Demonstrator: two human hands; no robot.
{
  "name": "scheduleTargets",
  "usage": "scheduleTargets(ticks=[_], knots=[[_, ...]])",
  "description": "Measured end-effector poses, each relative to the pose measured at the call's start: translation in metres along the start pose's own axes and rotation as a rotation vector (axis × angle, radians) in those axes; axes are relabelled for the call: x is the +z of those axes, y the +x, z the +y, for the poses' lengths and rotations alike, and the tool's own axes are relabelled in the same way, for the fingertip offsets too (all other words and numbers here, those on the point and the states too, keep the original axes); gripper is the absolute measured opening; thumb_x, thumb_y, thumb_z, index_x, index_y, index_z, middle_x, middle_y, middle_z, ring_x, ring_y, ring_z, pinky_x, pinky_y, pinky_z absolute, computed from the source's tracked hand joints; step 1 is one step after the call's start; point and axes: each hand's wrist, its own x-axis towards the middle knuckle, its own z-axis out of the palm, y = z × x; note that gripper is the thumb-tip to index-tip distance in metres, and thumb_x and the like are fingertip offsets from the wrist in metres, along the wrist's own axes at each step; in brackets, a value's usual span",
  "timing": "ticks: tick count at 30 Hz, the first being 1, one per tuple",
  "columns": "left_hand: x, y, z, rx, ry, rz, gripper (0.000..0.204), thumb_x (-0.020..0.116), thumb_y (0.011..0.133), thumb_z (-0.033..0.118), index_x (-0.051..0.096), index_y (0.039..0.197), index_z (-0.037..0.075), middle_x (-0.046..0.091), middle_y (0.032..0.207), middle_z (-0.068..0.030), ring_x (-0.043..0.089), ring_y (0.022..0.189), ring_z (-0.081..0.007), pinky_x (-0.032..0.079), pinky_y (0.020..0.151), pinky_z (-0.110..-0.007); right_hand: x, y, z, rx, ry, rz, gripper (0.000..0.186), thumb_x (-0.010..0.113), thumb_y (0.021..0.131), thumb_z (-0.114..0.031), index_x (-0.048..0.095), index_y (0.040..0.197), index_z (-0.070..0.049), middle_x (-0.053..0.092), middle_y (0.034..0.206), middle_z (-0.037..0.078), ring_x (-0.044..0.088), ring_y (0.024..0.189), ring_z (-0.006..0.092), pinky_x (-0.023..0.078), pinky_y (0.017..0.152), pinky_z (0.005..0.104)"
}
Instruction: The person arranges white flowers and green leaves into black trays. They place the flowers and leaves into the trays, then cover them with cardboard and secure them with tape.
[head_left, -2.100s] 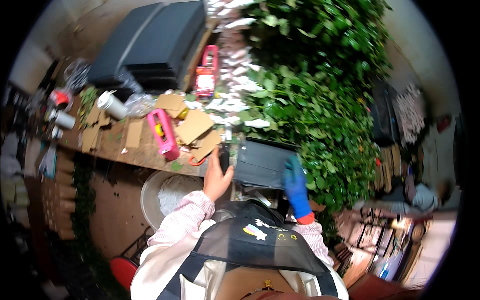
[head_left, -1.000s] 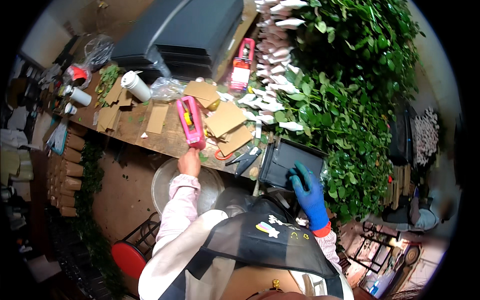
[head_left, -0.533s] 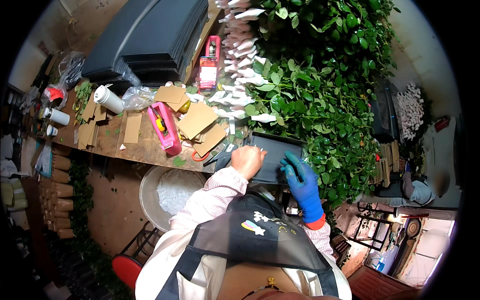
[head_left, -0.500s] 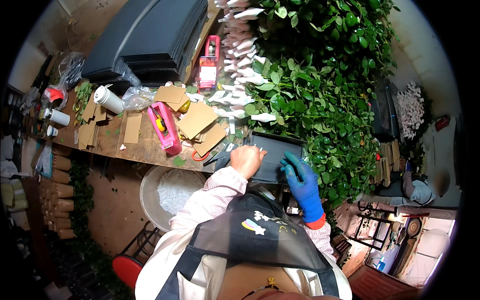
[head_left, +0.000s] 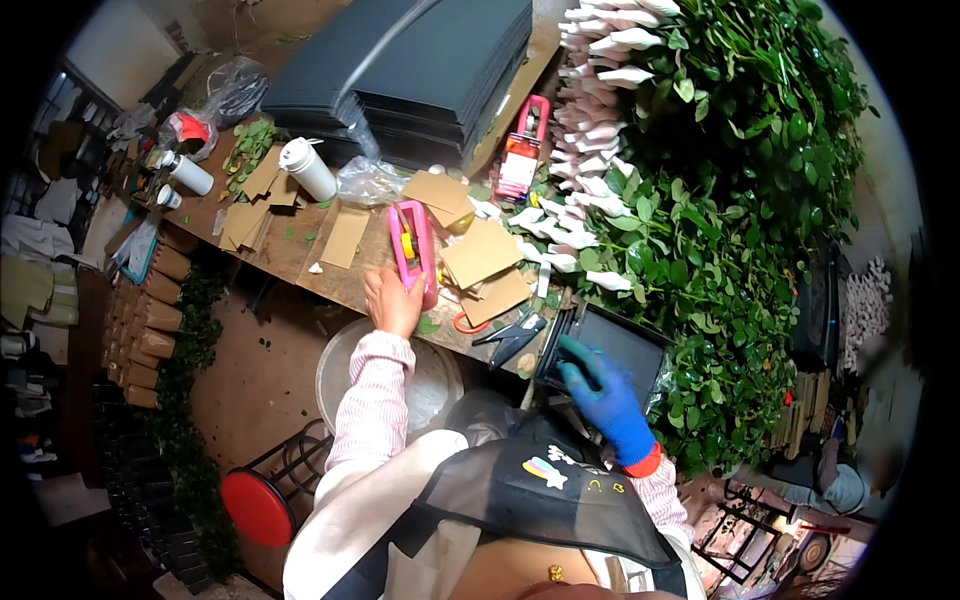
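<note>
On the bench's near edge, my bare left hand [head_left: 393,303] grips the near end of a pink tape dispenser [head_left: 428,262], thumb on its right side. A yellow piece shows inside the dispenser. My right hand [head_left: 603,392], in a blue knitted glove with green-coated fingers, is over the near side of a black folded tray [head_left: 625,345], fingers apart; whether they touch it I cannot tell. Between my hands lie a dark hand tool like a stapler [head_left: 515,338] and an orange loop handle [head_left: 467,323]. Brown cardboard pieces [head_left: 482,254] lie right of the dispenser.
Leafy stems with white-wrapped heads [head_left: 600,190] are heaped along the right. Stacked black sheets [head_left: 430,80] stand at the back, near a second pink dispenser [head_left: 520,160]. A white cup [head_left: 308,170] is left. Below the bench are a pale bin [head_left: 335,375] and red stool [head_left: 257,507].
My left hand has moved left from the black tray to the pink tape dispenser. My gloved right hand stays by the tray. The whole view has shifted and turned.
</note>
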Motion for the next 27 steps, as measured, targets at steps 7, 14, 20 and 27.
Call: scheduleTargets(ticks=[7,14,20,27], knots=[[0.012,0.014,-0.037,-0.073,-0.344,-0.085,0.038,0.079,0.085,0.042,0.076,0.084,0.004,0.063,0.097,-0.0170,0.061,0.097,-0.0318,0.049,0.088,-0.041,0.061,0.062,-0.026,-0.118,0.156,-0.272,0.040,0.065,0.097,-0.020,0.061,0.135,-0.007,0.069,0.118,0.016,0.069,0.101,0.0290,0.054,0.088,0.0376],[0.013,0.012,-0.036,-0.322,-0.942,-0.388,0.028,0.071,0.095,0.026,0.072,0.090,-0.001,0.068,0.080,-0.0028,0.061,0.076,-0.0109,0.051,0.073,-0.028,0.151,0.096,0.015,0.272,0.750,-0.404,0.038,0.063,0.101,-0.023,0.061,0.133,-0.004,0.067,0.123,0.009,0.065,0.107,0.0157,0.051,0.096,0.0316],[-0.045,-0.101,-0.017,-0.374,-1.108,-0.549,0.021,0.069,0.098,0.024,0.070,0.091,0.003,0.066,0.082,0.0018,0.057,0.074,-0.0064,0.045,0.066,-0.023,0.169,0.099,0.003,0.428,1.056,-0.536,0.036,0.063,0.102,-0.029,0.063,0.129,-0.005,0.068,0.109,0.001,0.066,0.093,0.0141,0.054,0.088,0.0304],[-0.026,-0.039,-0.074,-0.572,-1.182,-0.797,0.034,0.061,0.099,0.019,0.065,0.124,-0.002,0.074,0.101,-0.0059,0.051,0.065,-0.0038,0.039,0.054,-0.019,0.167,0.050,0.007,-0.094,0.052,-0.585,0.024,0.065,0.092,-0.032,0.072,0.104,-0.012,0.071,0.101,0.013,0.069,0.089,0.0314,0.055,0.080,0.0387]])
